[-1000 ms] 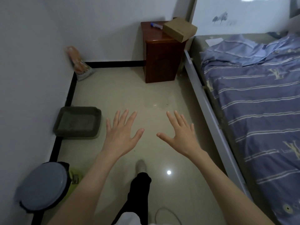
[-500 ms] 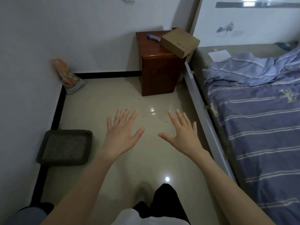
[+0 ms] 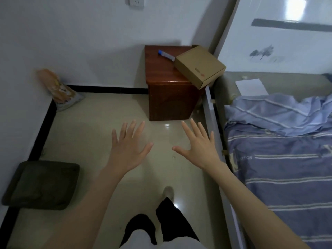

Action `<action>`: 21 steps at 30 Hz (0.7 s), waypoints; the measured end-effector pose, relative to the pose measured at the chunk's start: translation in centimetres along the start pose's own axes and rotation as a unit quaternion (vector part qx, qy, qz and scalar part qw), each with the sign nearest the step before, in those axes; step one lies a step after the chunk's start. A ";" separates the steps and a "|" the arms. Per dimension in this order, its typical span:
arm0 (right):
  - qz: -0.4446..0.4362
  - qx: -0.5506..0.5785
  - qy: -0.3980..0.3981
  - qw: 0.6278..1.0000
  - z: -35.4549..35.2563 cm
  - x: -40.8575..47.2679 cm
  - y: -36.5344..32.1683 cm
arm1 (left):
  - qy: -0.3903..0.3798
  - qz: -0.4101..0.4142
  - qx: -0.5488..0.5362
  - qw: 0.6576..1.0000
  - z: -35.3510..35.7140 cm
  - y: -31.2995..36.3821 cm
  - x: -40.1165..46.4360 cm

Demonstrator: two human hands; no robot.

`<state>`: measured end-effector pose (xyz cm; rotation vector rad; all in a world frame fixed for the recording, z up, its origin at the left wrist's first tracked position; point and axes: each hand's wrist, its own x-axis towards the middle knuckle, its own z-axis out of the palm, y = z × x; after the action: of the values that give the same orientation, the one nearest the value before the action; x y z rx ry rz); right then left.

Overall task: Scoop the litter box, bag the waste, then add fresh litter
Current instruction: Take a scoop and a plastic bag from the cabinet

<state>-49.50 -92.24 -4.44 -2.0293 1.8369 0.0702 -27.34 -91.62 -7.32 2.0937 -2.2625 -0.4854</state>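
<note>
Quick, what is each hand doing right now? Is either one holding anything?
Left hand: open, fingers spread, holding nothing.
Right hand: open, fingers spread, holding nothing.

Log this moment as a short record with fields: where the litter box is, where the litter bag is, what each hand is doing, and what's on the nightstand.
litter box: dark tray on the floor against the left wall
litter bag: orange bag leaning in the far left corner
left hand: fingers spread, holding nothing
right hand: fingers spread, holding nothing
nightstand: brown wooden cabinet beside the bed
on nightstand: cardboard box, overhanging the edge, and a blue and white pen-like item
task state: nothing picked up
</note>
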 end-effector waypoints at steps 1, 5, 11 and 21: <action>-0.004 -0.005 -0.001 1.000 -0.7 1.5 0.7 | 0.001 -0.001 -0.002 1.000 0.0 0.4 1.4; -0.018 -0.020 -0.012 1.000 -2.7 7.2 2.3 | -0.015 -0.012 -0.014 1.000 -0.4 1.4 6.7; -0.042 -0.033 -0.028 0.998 -2.9 17.0 2.8 | -0.037 -0.032 -0.020 0.999 0.6 -0.3 15.0; -0.063 -0.057 0.014 0.996 7.3 36.3 4.4 | -0.070 -0.053 -0.052 0.995 12.8 -7.9 30.7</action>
<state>-47.18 -124.36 -23.16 -2.2296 1.7526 0.1140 -25.61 -119.26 -27.34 2.2015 -2.1486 -0.7603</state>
